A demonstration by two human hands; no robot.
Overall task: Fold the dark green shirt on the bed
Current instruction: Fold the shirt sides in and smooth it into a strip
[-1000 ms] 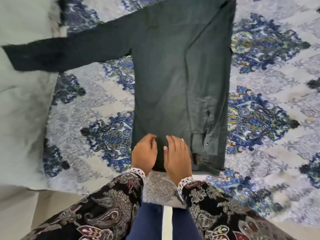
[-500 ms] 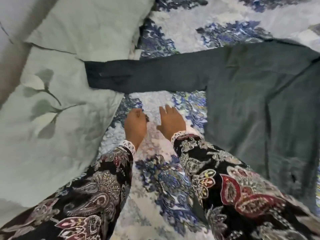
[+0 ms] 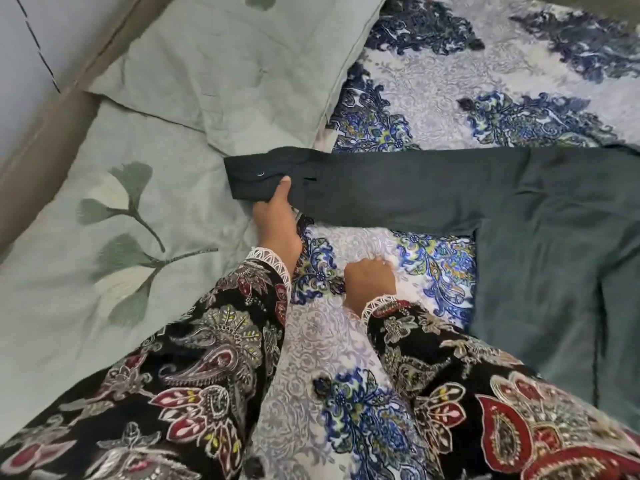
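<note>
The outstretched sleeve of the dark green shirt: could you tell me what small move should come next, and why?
Probably lift the cuff and carry the sleeve across onto the shirt body. The left hand is pinching the cuff where it overlaps the pale green pillow, and the sleeve lies straight out, unfolded. The right hand rests curled on the bedspread, holding nothing.

left hand [image 3: 275, 216] — grips shirt cuff [image 3: 252, 180] | right hand [image 3: 369, 280] — fisted on bedspread [image 3: 433, 81]

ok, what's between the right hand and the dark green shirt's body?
Head view: only bare blue-and-white paisley bedspread separates the curled right hand from the dark green shirt. Left hand grips the sleeve cuff.
</note>
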